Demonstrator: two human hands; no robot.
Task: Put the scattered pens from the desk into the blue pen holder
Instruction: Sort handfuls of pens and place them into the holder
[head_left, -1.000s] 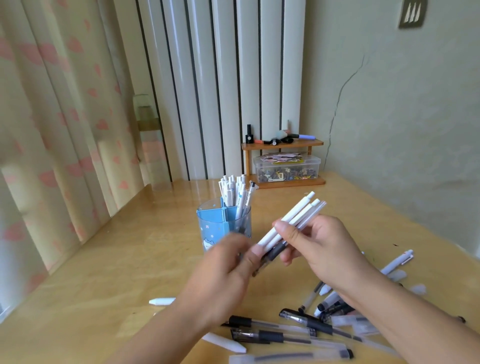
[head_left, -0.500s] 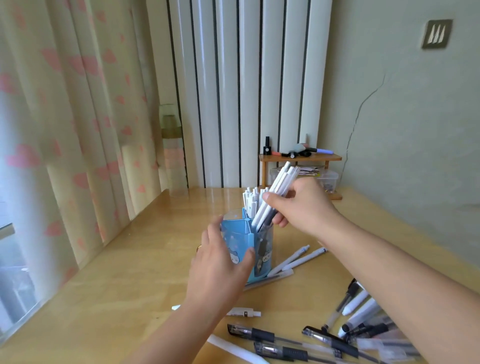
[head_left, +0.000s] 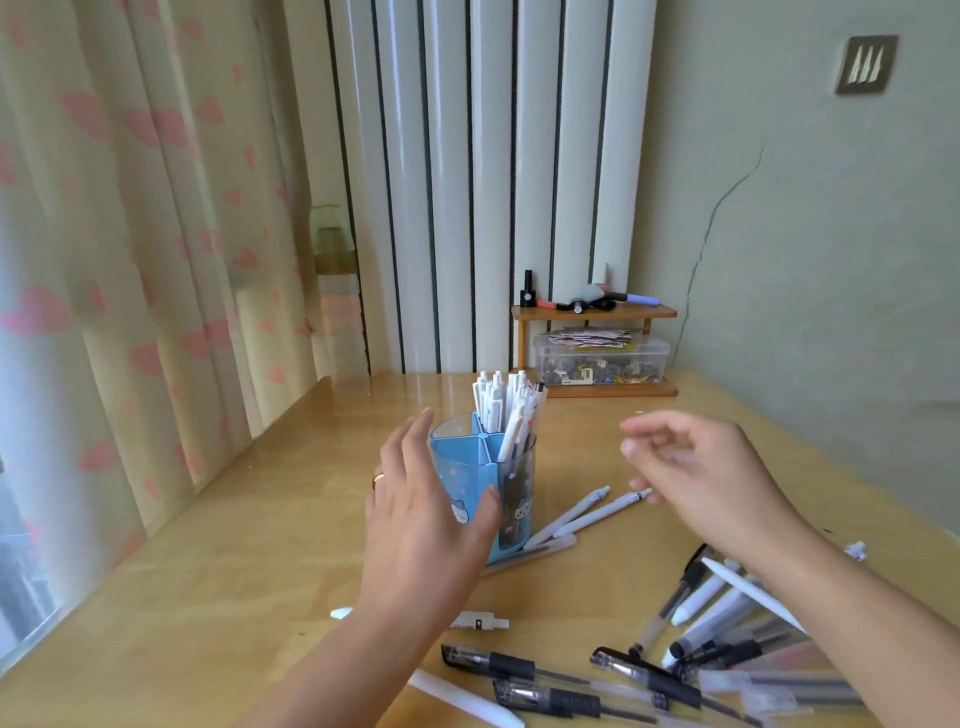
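The blue pen holder (head_left: 470, 467) stands mid-desk with several white pens (head_left: 503, 402) upright in its back compartment. My left hand (head_left: 423, 512) is spread around the holder's left front side, thumb against its wall. My right hand (head_left: 696, 470) hovers to the right of the holder, fingers loosely bent and holding nothing. Two white pens (head_left: 592, 512) and a clear pen (head_left: 535, 556) lie just right of the holder's base. Several black-grip and white pens (head_left: 691, 670) are scattered at the near right.
A wooden shelf (head_left: 595, 312) with small items and a clear box (head_left: 602, 358) of bits stands at the back wall. A white cap (head_left: 480, 621) and white pen (head_left: 465, 699) lie near the front. Curtains hang along the left desk edge.
My right hand let go of the bundle of white pens into the holder and drew back to the right, empty. My left hand stayed against the holder.
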